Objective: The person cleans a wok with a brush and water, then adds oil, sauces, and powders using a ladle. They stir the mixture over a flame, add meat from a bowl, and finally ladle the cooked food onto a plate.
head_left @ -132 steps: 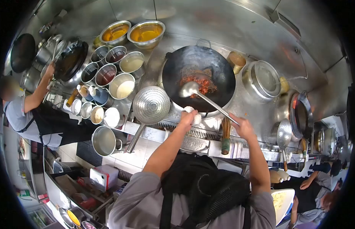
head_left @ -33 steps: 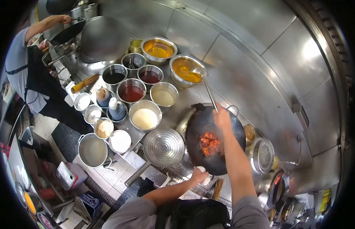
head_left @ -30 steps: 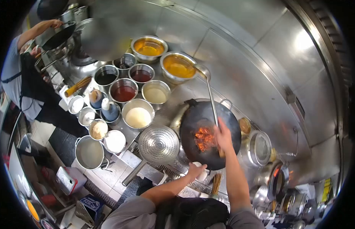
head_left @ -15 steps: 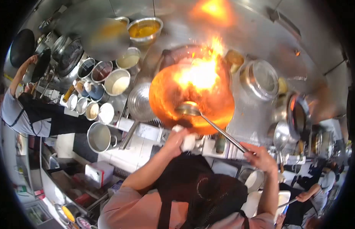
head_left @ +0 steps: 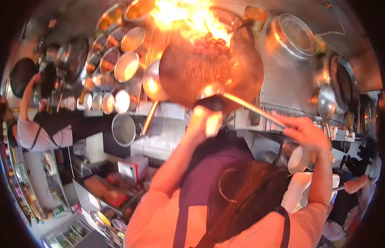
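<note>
A large wok (head_left: 172, 68) is in the middle of the view, with flames (head_left: 184, 16) at its far side. Small dark reddish chunks of food (head_left: 213, 43) are at the wok's far edge, partly inside the fire. My left hand (head_left: 196, 124) is closed around a pale folded cloth (head_left: 213, 124) at the wok's near rim. The grip under the cloth is hidden. My right hand (head_left: 304, 130) holds a long-handled ladle (head_left: 254, 109) by its shaft. The ladle's bowl is inside the near part of the wok.
Metal pots (head_left: 127, 68) and small white containers (head_left: 122, 101) stand left of the wok. A perforated strainer (head_left: 152, 78) lies beside it. To the right are a lidded pot (head_left: 289, 35) and a slotted skimmer (head_left: 326, 99). Co-workers (head_left: 47, 132) stand at both sides.
Flames have grown and spread left. The wok no longer glows orange all over, and the food chunks now show at its far side. Both hands appear further right and slightly higher.
</note>
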